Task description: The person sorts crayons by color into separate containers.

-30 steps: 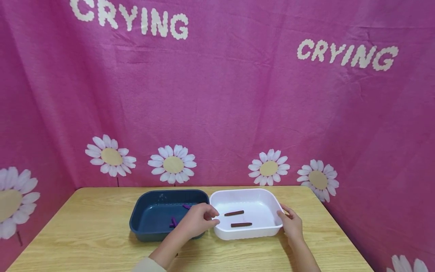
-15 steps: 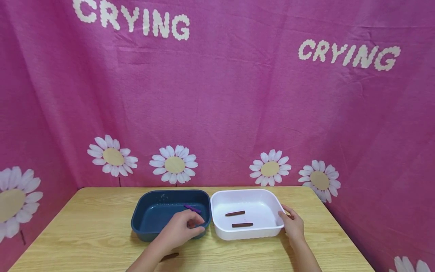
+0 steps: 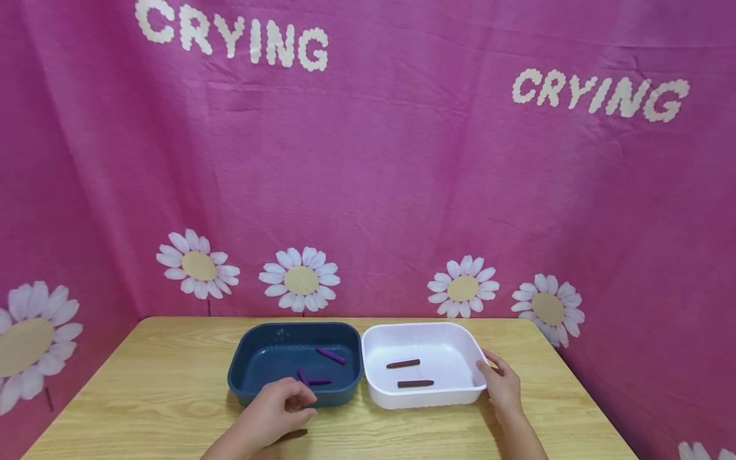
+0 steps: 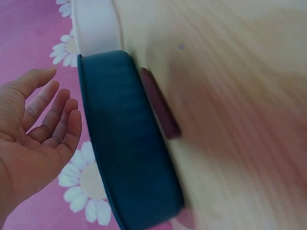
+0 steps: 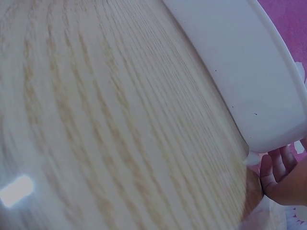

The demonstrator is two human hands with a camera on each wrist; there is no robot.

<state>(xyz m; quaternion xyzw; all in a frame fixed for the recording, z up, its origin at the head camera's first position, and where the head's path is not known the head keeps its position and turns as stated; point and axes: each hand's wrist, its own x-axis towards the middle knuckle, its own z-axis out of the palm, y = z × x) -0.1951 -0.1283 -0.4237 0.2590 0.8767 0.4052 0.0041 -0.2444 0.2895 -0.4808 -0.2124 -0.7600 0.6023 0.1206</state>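
My left hand (image 3: 276,412) hovers at the front of the dark blue tub (image 3: 259,367), fingers loosely bent and holding nothing. Just below it on the table lies a dark brown crayon (image 4: 160,104), partly covered by the hand in the head view. Inside the blue tub are three purple crayons (image 3: 330,355), two of them touching near the front. My right hand (image 3: 502,386) holds the right end of the white tub (image 3: 448,364), thumb at the rim and fingers against the outside. Two brown crayons (image 3: 415,384) lie apart in the white tub.
Both tubs stand side by side on a light wood table (image 3: 172,383), their ends close together. Behind the table hangs a pink cloth (image 3: 368,191) printed with daisies and white lettering.
My left hand has drawn back from the white tub, across the blue tub to its front, uncovering the purple crayons and nearing the brown crayon on the table. My right hand keeps its hold.
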